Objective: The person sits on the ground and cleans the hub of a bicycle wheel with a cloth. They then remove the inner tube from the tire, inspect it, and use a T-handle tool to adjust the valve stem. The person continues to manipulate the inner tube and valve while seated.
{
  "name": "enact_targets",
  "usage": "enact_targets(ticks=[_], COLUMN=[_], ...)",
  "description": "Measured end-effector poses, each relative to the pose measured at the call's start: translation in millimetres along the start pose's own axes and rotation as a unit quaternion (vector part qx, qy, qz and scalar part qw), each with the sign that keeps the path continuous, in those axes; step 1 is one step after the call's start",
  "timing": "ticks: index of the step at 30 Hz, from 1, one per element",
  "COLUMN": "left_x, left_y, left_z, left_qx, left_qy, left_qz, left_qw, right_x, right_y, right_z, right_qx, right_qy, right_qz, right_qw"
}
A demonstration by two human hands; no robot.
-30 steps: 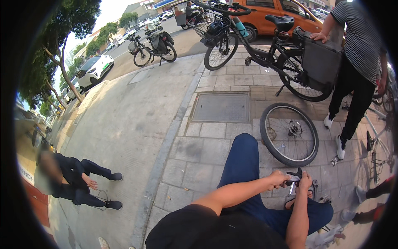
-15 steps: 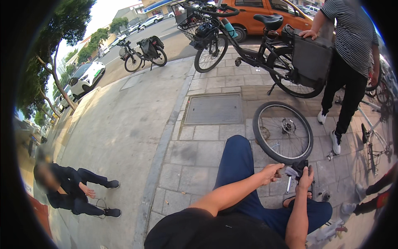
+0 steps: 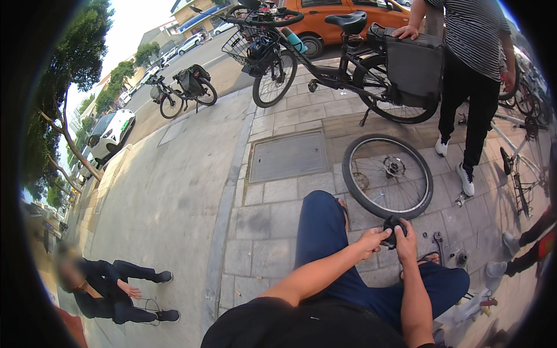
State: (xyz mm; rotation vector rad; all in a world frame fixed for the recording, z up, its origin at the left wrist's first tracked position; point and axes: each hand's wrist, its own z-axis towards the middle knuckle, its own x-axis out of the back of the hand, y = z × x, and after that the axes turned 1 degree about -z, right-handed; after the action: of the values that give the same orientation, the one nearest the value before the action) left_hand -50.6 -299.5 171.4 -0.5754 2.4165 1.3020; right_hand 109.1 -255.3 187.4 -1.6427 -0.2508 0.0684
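My left hand [image 3: 371, 242] and my right hand [image 3: 404, 242] are together above my bent legs, both closed on a black object [image 3: 393, 229] whose exact kind I cannot make out. Just beyond them a detached bicycle wheel [image 3: 387, 174] lies flat on the paving. A metal wrench [image 3: 438, 245] and a round sprocket-like part [image 3: 460, 258] lie to the right of my hands.
A black bicycle [image 3: 331, 75] with panniers stands behind the wheel; a person in stripes [image 3: 473, 40] rests a hand on it. Another person [image 3: 101, 290] sits low at left. Bicycle frames [image 3: 522, 174] and legs [image 3: 525, 246] are at right. A metal cover [image 3: 287, 156] is in the paving.
The black object and my hands have moved left and up in view, coming closer together. The silver tool seen among them earlier no longer shows there. The scene has shifted as my head turned.
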Motion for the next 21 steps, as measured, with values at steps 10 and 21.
enact_targets(ticks=[10,21], left_x=[-4,-8], left_y=[8,17], left_z=[-6,-15], left_qx=[0.007,0.016], left_qy=[0.02,0.039], left_qz=[-0.012,-0.1], left_qw=[1.0,0.994], right_x=[2,13], right_y=[13,10], right_z=[13,15], right_qx=[-0.068,-0.022], right_qy=[0.084,0.108], right_qz=[0.189,0.18], right_qw=[0.976,0.977])
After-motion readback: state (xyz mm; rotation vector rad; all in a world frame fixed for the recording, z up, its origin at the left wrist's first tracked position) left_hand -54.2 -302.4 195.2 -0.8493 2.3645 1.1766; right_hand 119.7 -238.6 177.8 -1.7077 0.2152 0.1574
